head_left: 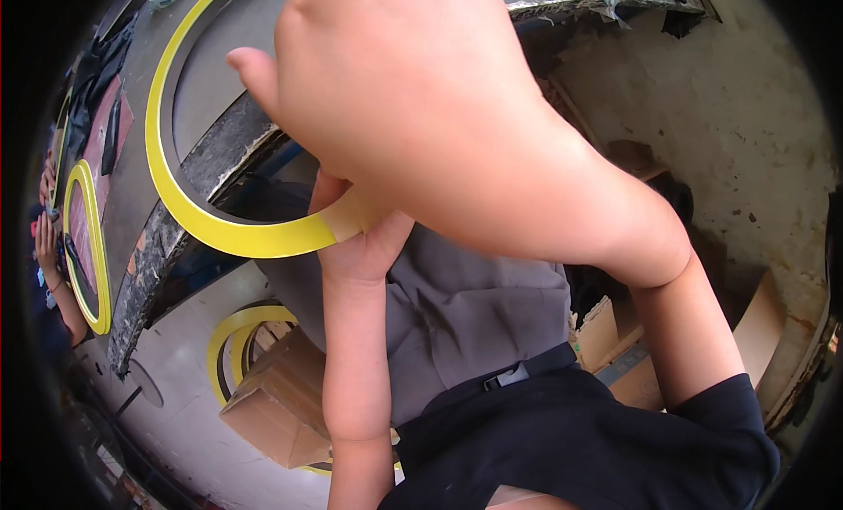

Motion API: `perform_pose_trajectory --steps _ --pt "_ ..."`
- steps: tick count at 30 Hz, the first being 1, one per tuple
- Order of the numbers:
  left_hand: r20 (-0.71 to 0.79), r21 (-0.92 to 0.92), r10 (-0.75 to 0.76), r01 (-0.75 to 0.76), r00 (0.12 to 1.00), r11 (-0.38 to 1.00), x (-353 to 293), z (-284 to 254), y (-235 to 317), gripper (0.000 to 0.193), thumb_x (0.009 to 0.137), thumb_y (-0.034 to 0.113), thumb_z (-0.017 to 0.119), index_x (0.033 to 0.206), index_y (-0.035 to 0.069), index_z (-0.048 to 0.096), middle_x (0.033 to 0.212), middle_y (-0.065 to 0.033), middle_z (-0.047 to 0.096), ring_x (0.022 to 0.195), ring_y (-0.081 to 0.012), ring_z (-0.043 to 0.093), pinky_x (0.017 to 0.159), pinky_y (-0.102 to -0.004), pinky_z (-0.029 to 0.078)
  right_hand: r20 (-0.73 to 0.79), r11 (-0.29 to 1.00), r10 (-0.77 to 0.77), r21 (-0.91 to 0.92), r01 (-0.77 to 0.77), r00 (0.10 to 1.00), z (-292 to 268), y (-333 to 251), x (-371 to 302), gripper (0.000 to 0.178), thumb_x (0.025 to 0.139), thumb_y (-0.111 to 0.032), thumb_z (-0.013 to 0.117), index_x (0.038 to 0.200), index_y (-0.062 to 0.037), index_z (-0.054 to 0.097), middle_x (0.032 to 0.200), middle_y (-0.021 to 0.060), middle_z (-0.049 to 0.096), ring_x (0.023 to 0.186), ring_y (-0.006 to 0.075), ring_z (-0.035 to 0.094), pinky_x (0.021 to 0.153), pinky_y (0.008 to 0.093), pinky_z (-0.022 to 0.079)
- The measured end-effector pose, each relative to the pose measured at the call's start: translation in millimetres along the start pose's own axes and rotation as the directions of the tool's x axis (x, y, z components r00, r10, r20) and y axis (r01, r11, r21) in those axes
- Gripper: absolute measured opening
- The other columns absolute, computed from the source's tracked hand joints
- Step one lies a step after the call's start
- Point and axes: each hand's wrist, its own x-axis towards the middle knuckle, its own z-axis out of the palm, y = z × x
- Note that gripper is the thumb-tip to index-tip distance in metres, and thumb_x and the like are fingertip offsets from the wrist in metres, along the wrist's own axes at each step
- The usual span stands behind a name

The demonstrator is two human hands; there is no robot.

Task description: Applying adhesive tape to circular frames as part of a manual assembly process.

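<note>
A large yellow ring (167, 185), a flat band with a dark inner side, stands tilted over the table's edge. A short tan section (345, 217) interrupts its yellow by my hands. My left hand (373, 251) grips the ring there from below, palm up; its thumb shows inside the band. Above it, close to the camera, my right hand (378, 97) covers much of the ring. Its back faces me and its thumb sticks out to the left. The other fingers look curled under, and whatever they hold is hidden.
The dark table (215, 57) has a ragged, worn edge (233, 141). Another yellow ring (107, 273) lies at far left beside another person's hand (46, 242). Below, more yellow rings (215, 352) rest by a cardboard box (281, 400). More cardboard (597, 334) is at my right.
</note>
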Motion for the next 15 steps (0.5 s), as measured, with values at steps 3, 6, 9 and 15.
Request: perform_pose_trajectory --steps 3,6,9,15 --pt "-0.092 -0.154 -0.046 0.032 0.995 0.988 1.1 2.4 -4.5 0.042 0.106 0.029 0.05 0.139 0.005 0.054 0.144 -0.0141 0.056 0.136 -0.0288 0.05 0.114 -0.0507 0.041 -0.01 0.999 -0.019 -0.031 0.019 1.0 15.5 -3.6 7.2 0.034 0.08 -0.038 0.071 0.07 -0.008 0.06 0.06 0.0033 0.055 0.048 0.022 0.053 0.047 0.0319 0.042" --pt "-0.115 -0.143 0.046 -0.062 0.992 0.988 8.9 7.1 -13.2 0.046 0.106 0.034 0.05 0.143 0.007 0.051 0.146 -0.0113 0.055 0.137 -0.0276 0.05 0.116 -0.0483 0.04 -0.014 0.998 -0.041 -0.052 0.04 0.999 13.6 5.5 9.2 0.033 0.079 -0.037 0.072 0.069 -0.0083 0.06 0.059 0.0032 0.055 0.047 0.0221 0.052 0.046 0.032 0.042" --pt "-0.066 -0.207 0.077 -0.089 0.995 0.974 9.8 4.7 -19.1 0.056 0.103 0.038 0.055 0.15 0.009 0.043 0.147 -0.0122 0.053 0.139 -0.0258 0.048 0.116 -0.0448 0.038 -0.014 0.996 -0.06 -0.071 0.059 0.998 -1.1 9.7 3.5 0.032 0.078 -0.036 0.073 0.068 -0.0085 0.059 0.059 0.0031 0.054 0.047 0.0223 0.052 0.046 0.0321 0.042" --pt "-0.156 0.103 0.131 -0.116 0.979 0.988 -5.1 -4.2 -41.3 0.069 0.097 0.034 0.064 0.152 0.005 0.034 0.118 -0.0147 0.063 0.11 -0.0263 0.061 0.099 -0.0398 0.047 0.178 0.977 -0.025 0.212 -0.014 0.984 -33.9 5.2 -78.5 0.024 0.08 -0.009 0.079 0.082 -0.0037 0.056 0.072 0.0044 0.056 0.058 0.0159 0.051 0.051 0.0278 0.04"
